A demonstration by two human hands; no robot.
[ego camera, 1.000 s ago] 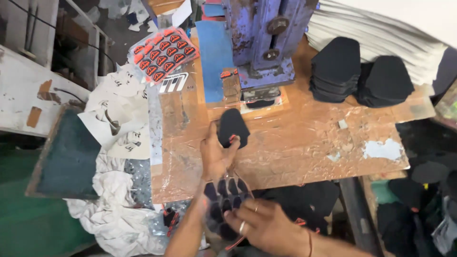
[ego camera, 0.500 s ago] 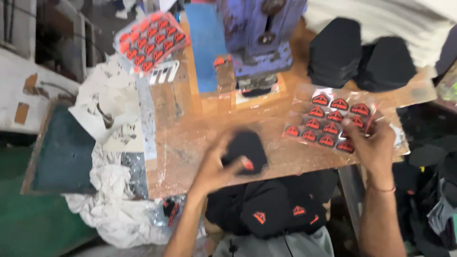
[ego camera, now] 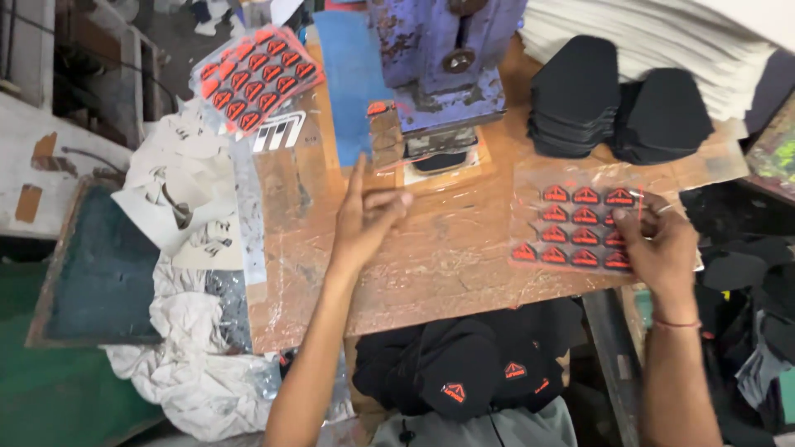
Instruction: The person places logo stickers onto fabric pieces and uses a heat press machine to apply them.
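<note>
My left hand (ego camera: 364,219) hovers flat over the wooden table (ego camera: 431,265), fingers spread and empty, just in front of the blue press (ego camera: 447,66). A black fabric piece (ego camera: 439,161) lies under the press head. My right hand (ego camera: 658,244) rests on a clear sheet of red triangular emblems (ego camera: 571,228) at the table's right, fingertips pinching the sheet near its right edge. A pile of black caps with red emblems (ego camera: 472,372) sits in my lap below the table edge.
Two stacks of black fabric pieces (ego camera: 617,99) stand behind the sheet, before a stack of white paper (ego camera: 662,33). Another emblem sheet (ego camera: 252,74) and a blue sheet (ego camera: 352,83) lie at the back left. White rags (ego camera: 190,372) and a dark tray (ego camera: 99,265) are left.
My left hand carried a black piece forward and now is empty, the piece lying under the press. My right hand set the emblem sheet on the table and stays on it.
</note>
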